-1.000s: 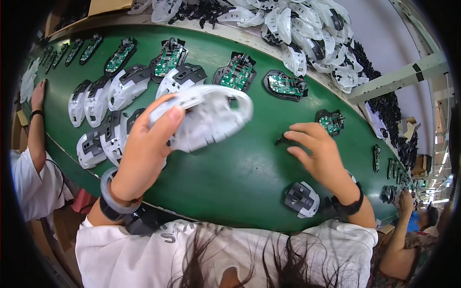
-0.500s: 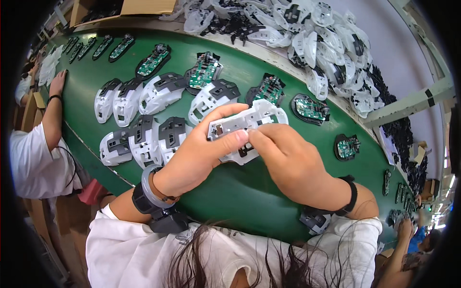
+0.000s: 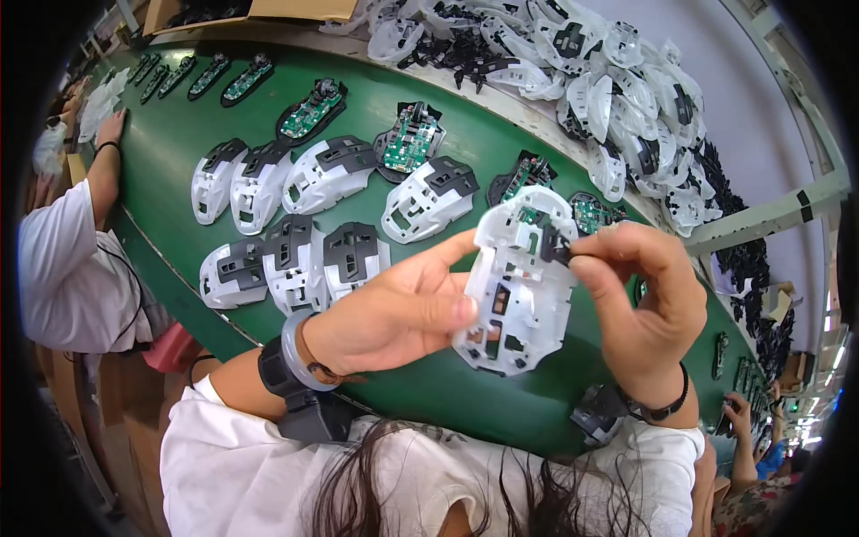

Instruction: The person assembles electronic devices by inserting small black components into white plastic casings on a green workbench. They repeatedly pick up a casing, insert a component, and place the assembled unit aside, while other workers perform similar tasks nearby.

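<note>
A white plastic mouse top shell [image 3: 537, 313], its hollow inner side facing me, is tilted up above the green bench. My left hand [image 3: 394, 313] grips its left edge, with the thumb on the inside and the fingers behind. Between the thumb and forefinger of my right hand [image 3: 649, 309] is a small black plastic piece [image 3: 556, 246], at the upper right part of the shell. Whether the piece is seated in the shell or only touches it, I cannot tell. Partly hidden behind the shell are a circuit board on a black base [image 3: 522, 174] and another one [image 3: 592, 213].
White-and-grey mouse shells [image 3: 295, 264] stand in two rows to the left. Boards on black bases [image 3: 409, 141] line the green bench [image 3: 447, 403]. Loose white shells [image 3: 617, 107] are heaped at the back right, near a metal post [image 3: 769, 210]. Other people's arms [image 3: 103, 179] reach in at both sides.
The shell has turned from lying nearly crosswise to upright, showing more of its inside. My right hand has moved right, and the black piece now shows in its fingers. The whole view has shifted slightly.
</note>
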{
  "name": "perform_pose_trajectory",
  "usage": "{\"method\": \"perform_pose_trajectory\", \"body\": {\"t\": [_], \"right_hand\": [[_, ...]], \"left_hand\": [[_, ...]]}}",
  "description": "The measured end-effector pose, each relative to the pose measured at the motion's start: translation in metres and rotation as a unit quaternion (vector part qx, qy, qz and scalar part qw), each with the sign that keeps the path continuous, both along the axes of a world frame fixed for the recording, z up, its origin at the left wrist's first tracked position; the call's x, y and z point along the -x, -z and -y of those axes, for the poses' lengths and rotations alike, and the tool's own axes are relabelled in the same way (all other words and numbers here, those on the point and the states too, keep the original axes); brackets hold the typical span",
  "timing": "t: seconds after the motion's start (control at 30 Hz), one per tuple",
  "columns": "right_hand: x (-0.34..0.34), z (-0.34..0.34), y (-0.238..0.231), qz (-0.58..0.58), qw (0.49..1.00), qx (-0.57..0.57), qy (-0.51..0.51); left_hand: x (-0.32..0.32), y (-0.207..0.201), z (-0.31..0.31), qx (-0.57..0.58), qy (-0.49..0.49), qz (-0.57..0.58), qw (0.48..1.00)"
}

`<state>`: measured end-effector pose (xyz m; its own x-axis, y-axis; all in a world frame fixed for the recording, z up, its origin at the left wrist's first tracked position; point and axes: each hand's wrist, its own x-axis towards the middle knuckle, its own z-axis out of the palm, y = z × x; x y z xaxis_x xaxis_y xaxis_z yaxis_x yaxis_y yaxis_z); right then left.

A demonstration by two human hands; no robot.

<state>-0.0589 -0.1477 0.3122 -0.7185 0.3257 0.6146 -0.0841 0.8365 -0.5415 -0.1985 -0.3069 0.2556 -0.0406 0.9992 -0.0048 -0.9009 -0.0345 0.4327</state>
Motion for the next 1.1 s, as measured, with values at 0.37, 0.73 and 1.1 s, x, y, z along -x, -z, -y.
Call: {"method": "perform_pose_trajectory", "body": {"t": [0.37,0.73,1.1], "right_hand": [[0.019,0.037,0.025,-0.026,0.999,-0.045,-0.006],[0.028,0.026,0.035,-0.047,0.987,-0.147,-0.045],[0.034,0.032,0.038,-0.022,0.985,-0.160,-0.064]], "left_hand": [[-0.021,0.004,-0.007,0.012,-0.246,-0.241,0.939],[-0.005,-0.001,0.001,0.004,-0.241,-0.317,0.917],[0.000,-0.005,0.003,0.062,-0.298,-0.273,0.913]]}}
